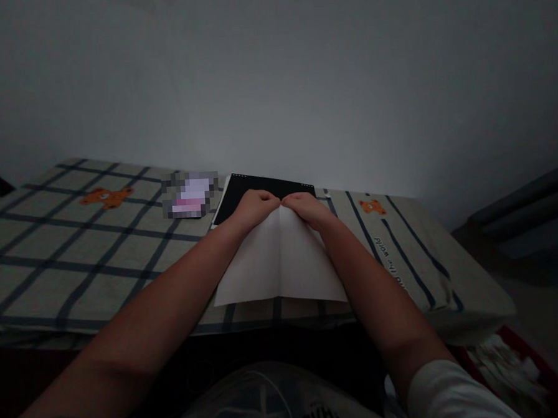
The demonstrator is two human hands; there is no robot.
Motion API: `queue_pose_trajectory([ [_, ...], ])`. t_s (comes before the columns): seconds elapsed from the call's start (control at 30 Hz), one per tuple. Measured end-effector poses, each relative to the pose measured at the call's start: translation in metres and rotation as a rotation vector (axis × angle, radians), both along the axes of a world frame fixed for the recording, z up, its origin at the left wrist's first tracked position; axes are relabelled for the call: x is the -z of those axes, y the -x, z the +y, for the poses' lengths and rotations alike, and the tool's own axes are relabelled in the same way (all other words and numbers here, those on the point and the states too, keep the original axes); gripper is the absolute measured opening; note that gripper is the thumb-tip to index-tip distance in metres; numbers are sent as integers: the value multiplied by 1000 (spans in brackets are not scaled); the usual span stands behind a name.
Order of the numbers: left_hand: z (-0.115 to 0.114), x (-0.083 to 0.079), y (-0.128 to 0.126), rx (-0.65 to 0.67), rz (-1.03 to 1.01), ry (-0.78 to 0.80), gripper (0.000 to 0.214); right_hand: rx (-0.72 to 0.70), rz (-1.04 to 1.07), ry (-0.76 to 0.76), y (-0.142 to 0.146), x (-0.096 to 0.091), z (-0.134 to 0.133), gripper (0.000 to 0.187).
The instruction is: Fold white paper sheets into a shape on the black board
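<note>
A white sheet of paper (282, 265) with a crease down its middle lies in front of me, its near edge close to the table's front. My left hand (258, 207) is closed at the far end of the sheet, fingers pinching it near the crease. Right beside it, my right hand (304, 207) pinches the same end, the fingertips of both hands almost touching. Beneath the hands and the far part of the paper is a black flat pad or book (268, 183) with small white marks along its far edge.
A checked tablecloth (135, 241) with orange bear prints covers the table. To the left of the black pad lies a pixelated, phone-like object (193, 195). A plain wall (272, 78) rises behind. A red container (525, 358) with pale contents stands below at the right.
</note>
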State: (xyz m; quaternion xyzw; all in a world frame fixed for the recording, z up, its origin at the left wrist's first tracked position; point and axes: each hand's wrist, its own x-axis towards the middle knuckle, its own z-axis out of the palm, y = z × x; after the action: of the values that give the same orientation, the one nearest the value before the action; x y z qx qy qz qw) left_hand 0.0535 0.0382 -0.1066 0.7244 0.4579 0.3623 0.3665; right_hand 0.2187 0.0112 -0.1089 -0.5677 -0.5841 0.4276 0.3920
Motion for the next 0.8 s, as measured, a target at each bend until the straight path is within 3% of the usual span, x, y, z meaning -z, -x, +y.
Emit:
queue_pose_trajectory([
  [0.33,-3,-1,-3,-39,-20,4,17,60,-14,-17,4,0,-1,14],
  [0.63,2,6,-5,-67,-96,91,18,90,-58,-125,7,-2,-3,13],
  [0.8,4,0,2,-53,-91,123,19,52,-33,-115,0,-5,0,23],
])
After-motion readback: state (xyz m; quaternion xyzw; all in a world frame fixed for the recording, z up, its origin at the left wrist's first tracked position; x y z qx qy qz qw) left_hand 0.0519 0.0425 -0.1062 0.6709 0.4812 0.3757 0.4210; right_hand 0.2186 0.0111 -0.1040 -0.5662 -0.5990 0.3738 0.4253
